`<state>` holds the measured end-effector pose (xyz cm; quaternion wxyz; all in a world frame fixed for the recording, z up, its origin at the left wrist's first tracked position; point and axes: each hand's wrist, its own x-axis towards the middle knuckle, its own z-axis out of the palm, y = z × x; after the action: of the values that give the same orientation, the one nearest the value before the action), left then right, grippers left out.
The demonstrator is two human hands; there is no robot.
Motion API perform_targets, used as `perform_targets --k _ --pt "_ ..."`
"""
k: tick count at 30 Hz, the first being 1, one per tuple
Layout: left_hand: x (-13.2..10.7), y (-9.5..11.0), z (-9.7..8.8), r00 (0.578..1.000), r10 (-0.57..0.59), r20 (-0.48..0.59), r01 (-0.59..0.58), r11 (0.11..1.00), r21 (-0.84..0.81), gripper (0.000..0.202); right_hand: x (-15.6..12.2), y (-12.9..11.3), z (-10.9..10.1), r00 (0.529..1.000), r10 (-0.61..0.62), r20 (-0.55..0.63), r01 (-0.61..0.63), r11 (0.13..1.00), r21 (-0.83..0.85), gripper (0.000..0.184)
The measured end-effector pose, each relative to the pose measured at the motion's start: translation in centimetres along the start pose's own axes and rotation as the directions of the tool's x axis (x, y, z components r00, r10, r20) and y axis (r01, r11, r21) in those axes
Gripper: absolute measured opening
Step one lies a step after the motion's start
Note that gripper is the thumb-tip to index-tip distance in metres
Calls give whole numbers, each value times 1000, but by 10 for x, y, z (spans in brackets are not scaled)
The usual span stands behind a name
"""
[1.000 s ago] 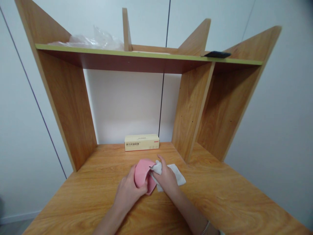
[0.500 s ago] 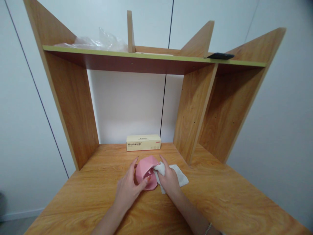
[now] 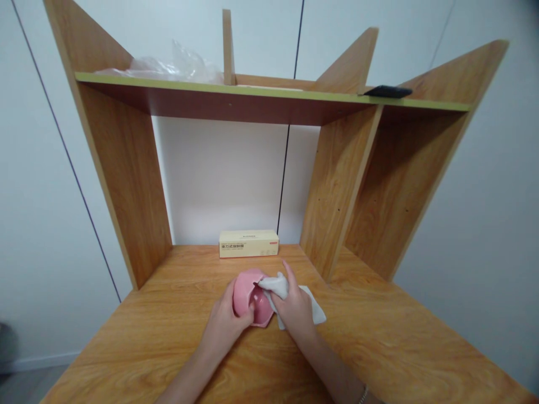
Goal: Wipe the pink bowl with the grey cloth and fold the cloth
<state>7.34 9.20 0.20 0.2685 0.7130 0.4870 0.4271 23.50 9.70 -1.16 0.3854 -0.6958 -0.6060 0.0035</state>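
Observation:
A small pink bowl (image 3: pixel 248 292) is tilted on its side on the wooden desk (image 3: pixel 379 336), its opening turned toward the right. My left hand (image 3: pixel 225 328) is closed around the bowl's left side and rim. My right hand (image 3: pixel 292 308) grips a white cloth (image 3: pixel 314 308) and presses a bunched part of it against the bowl's rim and inside. The rest of the cloth lies flat on the desk under and to the right of that hand.
A long cream box (image 3: pixel 249 243) lies at the back of the desk against the white wall. Wooden uprights (image 3: pixel 126 185) stand on both sides. The upper shelf (image 3: pixel 236 92) carries a crumpled clear plastic bag (image 3: pixel 177 64) and a flat black object (image 3: pixel 387 91).
The bowl has been turned in my left hand, so its opening now faces more to the right. My right hand has shifted the cloth along the rim.

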Motion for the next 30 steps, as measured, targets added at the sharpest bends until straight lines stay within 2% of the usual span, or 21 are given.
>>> perform_targets --k 2,6,8,11,13,18,20,24,27,30 --pt "0 4 -1 1000 -6 18 6 1000 14 51 0 0 0 998 -33 46 34 999 -22 59" --pt "-2 6 1 999 -16 28 14 995 99 55 3 3 3 988 24 150 -18 999 -42 60" --pt "-3 4 1 999 -23 40 17 988 156 59 3 3 1 993 3 116 2 999 -42 59" --pt "-4 2 0 997 -39 66 22 972 235 60 2 0 -5 994 -111 9 111 994 -23 58" --pt "-4 4 -3 997 -20 76 0 967 254 60 2 0 -7 989 -150 -5 150 989 9 59" --pt "-4 10 -9 995 41 90 -66 954 294 66 2 7 2 980 -71 184 52 993 106 56" --pt "-3 11 -10 997 -1 79 -21 962 273 70 2 11 7 978 -40 203 0 982 191 54" --pt "-3 7 -7 997 -68 40 62 986 155 87 2 13 16 992 1 124 -48 924 380 47" --pt "-4 2 0 999 4 46 -6 999 45 85 1 9 18 996 -26 86 -19 875 484 40" --pt "-4 -2 5 998 55 13 -54 998 -26 73 -1 4 14 994 -6 113 -38 922 385 41"
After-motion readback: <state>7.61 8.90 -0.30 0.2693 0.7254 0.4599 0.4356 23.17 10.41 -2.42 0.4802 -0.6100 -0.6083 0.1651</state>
